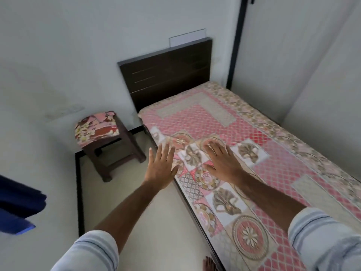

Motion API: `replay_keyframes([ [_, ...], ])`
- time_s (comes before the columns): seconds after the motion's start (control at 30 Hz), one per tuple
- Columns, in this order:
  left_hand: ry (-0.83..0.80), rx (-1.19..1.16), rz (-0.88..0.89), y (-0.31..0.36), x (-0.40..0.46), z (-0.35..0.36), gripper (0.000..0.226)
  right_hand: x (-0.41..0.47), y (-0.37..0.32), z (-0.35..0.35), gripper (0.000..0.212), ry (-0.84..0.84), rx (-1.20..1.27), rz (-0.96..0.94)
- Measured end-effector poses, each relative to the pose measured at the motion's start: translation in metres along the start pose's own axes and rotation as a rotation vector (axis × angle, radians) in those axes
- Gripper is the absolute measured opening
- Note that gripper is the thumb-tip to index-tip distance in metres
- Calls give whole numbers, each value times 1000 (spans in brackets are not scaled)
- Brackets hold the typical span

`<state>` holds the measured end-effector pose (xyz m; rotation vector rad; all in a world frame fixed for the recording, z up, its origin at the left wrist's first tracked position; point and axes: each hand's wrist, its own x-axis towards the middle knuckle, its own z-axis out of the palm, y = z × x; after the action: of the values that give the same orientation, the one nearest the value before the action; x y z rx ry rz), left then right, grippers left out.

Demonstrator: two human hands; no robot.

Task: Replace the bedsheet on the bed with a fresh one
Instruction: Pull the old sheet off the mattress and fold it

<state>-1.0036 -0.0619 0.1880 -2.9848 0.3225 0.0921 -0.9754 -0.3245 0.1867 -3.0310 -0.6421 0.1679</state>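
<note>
The bedsheet, pink lattice with floral medallions and a beige border, is lying spread flat over the whole bed, reaching from the dark headboard down to the near edge of the view and hanging a little over the left side; it is looking smooth and fully in place, so the stripping step is, by my reading, not yet begun. The bed is sitting tight in the corner, its far side running along the right-hand wall, which is leaving only the left side open for working and is likely why the person is standing there. Beside the head of the bed a small dark stool is standing on the floor, carrying a folded flowered cloth; this is probably the fresh sheet, parked within reach, though I cannot be sure. A blue cloth is showing at the left edge, blurred.

Both striped sleeves are reaching forward. The right hand is resting palm down on the sheet near the left edge, fingers spread and straight, its grip open and holding nothing; it seems to be feeling or steadying the fabric. The left hand is hovering just off the bed's edge over the floor, fingers straight and splayed, its grip likewise open and empty, seemingly poised to catch the overhanging hem. A bare foot is showing on the floor by the bed frame
</note>
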Motion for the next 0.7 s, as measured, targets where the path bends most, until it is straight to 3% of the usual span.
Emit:
replay_keyframes([
  [0.27, -2, -53, -147, -128, 98, 31, 73, 197, -36, 2, 73, -52, -31, -163],
  [0.7, -99, -151, -56, -360, 325, 79, 88, 504, -98, 10, 67, -158, 11, -100],
])
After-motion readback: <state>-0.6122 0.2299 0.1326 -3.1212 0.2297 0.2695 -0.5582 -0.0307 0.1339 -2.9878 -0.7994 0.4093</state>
